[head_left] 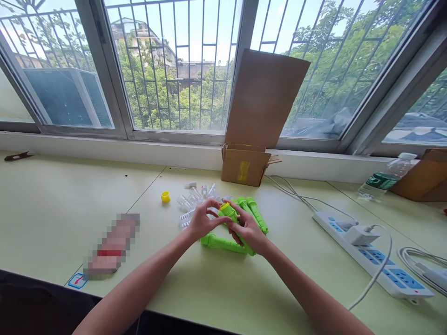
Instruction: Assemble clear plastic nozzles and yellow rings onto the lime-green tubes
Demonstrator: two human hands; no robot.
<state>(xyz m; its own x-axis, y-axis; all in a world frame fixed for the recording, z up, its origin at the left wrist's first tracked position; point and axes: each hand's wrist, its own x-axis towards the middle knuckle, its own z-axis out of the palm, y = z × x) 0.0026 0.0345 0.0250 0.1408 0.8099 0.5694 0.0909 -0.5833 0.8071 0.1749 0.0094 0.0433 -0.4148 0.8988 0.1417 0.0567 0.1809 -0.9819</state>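
flashlight (232,217) is resting in the grasping right hand (248,230) just above the table (223,288), left hand (200,221) pinching its yellow cap (224,206); a light pinch may be letting the cap drop among the clear pieces (188,203) behind.

A bright green plastic flashlight (232,216) was held just above the table, tilted, with one end pointing up and away. A yellow cap (224,206) sat on that upper end, pinched by the left hand (201,221). The right hand (248,230) wrapped around the ribbed lower body.
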